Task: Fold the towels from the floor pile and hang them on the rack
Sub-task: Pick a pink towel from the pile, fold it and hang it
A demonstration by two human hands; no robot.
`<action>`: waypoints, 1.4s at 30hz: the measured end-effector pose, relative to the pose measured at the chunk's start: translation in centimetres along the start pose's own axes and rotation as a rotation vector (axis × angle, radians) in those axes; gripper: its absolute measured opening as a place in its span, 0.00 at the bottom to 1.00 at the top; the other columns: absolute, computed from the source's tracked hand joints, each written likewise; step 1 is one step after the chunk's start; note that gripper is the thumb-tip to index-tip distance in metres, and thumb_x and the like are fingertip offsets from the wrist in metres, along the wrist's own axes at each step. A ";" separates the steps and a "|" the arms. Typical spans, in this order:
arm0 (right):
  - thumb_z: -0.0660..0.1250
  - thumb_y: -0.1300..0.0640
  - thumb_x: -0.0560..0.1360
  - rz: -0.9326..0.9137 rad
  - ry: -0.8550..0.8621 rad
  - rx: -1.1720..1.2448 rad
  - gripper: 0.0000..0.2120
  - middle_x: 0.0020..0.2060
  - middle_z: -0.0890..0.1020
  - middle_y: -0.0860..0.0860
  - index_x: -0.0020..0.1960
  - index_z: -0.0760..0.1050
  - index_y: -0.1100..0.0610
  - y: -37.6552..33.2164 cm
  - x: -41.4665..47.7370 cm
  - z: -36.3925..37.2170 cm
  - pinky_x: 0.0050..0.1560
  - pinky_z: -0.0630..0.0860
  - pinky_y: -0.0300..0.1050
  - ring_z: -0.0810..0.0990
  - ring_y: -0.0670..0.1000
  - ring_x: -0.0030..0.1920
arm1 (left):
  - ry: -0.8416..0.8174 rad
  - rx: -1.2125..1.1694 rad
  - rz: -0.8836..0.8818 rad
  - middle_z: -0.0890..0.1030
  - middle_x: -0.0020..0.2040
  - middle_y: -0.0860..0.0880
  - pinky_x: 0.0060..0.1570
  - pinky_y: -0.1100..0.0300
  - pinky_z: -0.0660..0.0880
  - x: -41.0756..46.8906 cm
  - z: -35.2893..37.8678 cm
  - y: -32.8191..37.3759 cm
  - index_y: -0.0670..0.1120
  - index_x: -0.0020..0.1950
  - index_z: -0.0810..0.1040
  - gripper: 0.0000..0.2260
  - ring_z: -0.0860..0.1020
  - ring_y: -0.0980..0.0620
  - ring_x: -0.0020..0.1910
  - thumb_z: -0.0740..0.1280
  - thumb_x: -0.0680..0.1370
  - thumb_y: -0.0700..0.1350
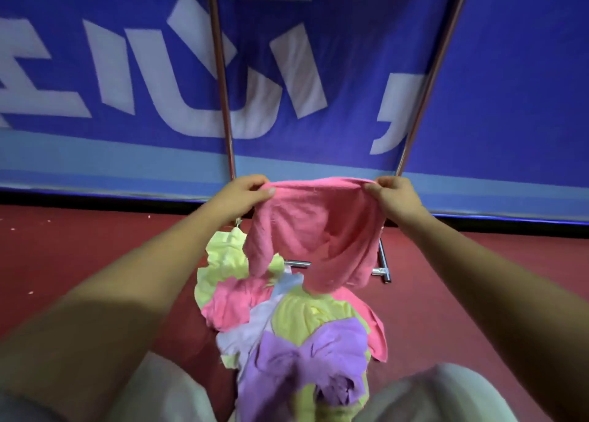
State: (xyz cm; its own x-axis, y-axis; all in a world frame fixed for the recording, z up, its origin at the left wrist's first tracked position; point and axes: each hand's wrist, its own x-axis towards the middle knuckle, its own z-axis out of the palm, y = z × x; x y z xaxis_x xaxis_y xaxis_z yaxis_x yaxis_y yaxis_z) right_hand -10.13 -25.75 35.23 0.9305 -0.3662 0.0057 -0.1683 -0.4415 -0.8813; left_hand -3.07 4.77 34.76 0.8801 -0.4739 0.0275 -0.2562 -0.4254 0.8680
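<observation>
Hands up front: the left hand [247, 192] and right hand [390, 192] each pinch a top corner of a pink towel [314, 230], fingers clamped on the cloth, holding it spread above the floor pile [287, 326] in front of the rack [220, 70]. This looks like the start of folding; next the corners likely need bringing together, keeping the hem clear of the pile

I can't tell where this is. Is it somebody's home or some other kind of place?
Probably not a home; more likely a hall or sports venue. A big blue banner with white lettering fills the back, the red floor looks like court flooring, and a bare metal rack stands over a pile of towels.
</observation>
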 end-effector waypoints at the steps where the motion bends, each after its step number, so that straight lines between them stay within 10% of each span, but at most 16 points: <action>1: 0.68 0.55 0.78 -0.017 -0.013 -0.062 0.17 0.27 0.70 0.50 0.33 0.72 0.60 -0.4 -0.6 -0.2 0.34 0.64 0.44 0.67 0.48 0.31 | 0.027 -0.056 0.045 0.70 0.34 0.54 0.38 0.58 0.64 -0.3 -0.3 1.5 0.48 0.39 0.73 0.11 0.68 0.56 0.35 0.66 0.81 0.41; 5: 0.70 0.59 0.76 -0.119 -0.107 -0.156 0.04 0.34 0.81 0.52 0.44 0.82 0.58 -3.2 -4.0 0.2 0.33 0.73 0.41 0.77 0.49 0.35 | 0.008 -0.119 0.199 0.73 0.36 0.55 0.41 0.57 0.65 -1.7 -0.6 8.0 0.51 0.41 0.77 0.06 0.69 0.56 0.39 0.66 0.77 0.49; 8: 0.75 0.60 0.74 -0.185 -0.308 0.190 0.22 0.55 0.84 0.47 0.66 0.77 0.51 -6.4 -6.3 1.1 0.42 0.77 0.34 0.82 0.45 0.46 | -0.102 -0.016 0.234 0.77 0.39 0.50 0.46 0.56 0.68 -2.8 -0.9 11.3 0.46 0.45 0.79 0.09 0.73 0.54 0.42 0.66 0.76 0.51; 18: 0.73 0.52 0.70 -0.184 -0.086 0.410 0.08 0.35 0.78 0.51 0.33 0.80 0.51 -13.1 -9.6 -0.9 0.46 0.70 0.50 0.73 0.52 0.41 | -0.168 0.450 0.033 0.80 0.39 0.53 0.42 0.60 0.72 -8.1 -6.4 10.6 0.45 0.46 0.83 0.09 0.76 0.57 0.39 0.75 0.74 0.50; 24: 0.70 0.58 0.77 -0.181 -0.010 0.226 0.09 0.33 0.76 0.52 0.38 0.78 0.57 -13.2 -10.5 -2.8 0.38 0.71 0.40 0.73 0.50 0.38 | 0.075 -0.294 0.048 0.84 0.50 0.47 0.57 0.54 0.75 -10.4 -8.1 11.0 0.46 0.54 0.83 0.06 0.80 0.54 0.49 0.67 0.80 0.41; 29: 0.72 0.58 0.76 -0.148 -0.224 0.111 0.03 0.38 0.82 0.53 0.45 0.82 0.58 -13.0 -11.0 -2.3 0.43 0.71 0.43 0.77 0.50 0.42 | 0.104 -0.210 0.185 0.85 0.52 0.49 0.50 0.64 0.78 -10.0 -5.9 16.2 0.46 0.60 0.82 0.09 0.82 0.55 0.49 0.66 0.82 0.44; 35: 0.71 0.54 0.78 -0.116 -0.506 0.509 0.15 0.44 0.83 0.53 0.61 0.81 0.60 -15.3 -10.7 -2.5 0.39 0.66 0.41 0.72 0.47 0.35 | -0.045 0.070 0.179 0.86 0.53 0.52 0.60 0.53 0.77 -8.8 -4.1 19.0 0.52 0.60 0.82 0.10 0.83 0.53 0.54 0.67 0.81 0.44; 42: 0.74 0.58 0.76 -0.245 -0.508 0.401 0.05 0.33 0.76 0.48 0.43 0.79 0.56 -15.3 -9.8 -3.6 0.36 0.67 0.40 0.70 0.47 0.33 | -0.074 0.157 0.143 0.85 0.53 0.49 0.62 0.50 0.76 -8.6 -4.2 20.4 0.50 0.60 0.83 0.10 0.82 0.52 0.53 0.67 0.81 0.44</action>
State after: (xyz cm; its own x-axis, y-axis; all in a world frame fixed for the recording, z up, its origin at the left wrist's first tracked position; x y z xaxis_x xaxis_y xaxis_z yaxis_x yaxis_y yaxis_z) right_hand -17.87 -18.36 50.40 0.9798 0.1778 0.0912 0.1085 -0.0900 -0.9900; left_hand -14.20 3.38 54.31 0.8003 -0.5906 0.1033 -0.4402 -0.4619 0.7700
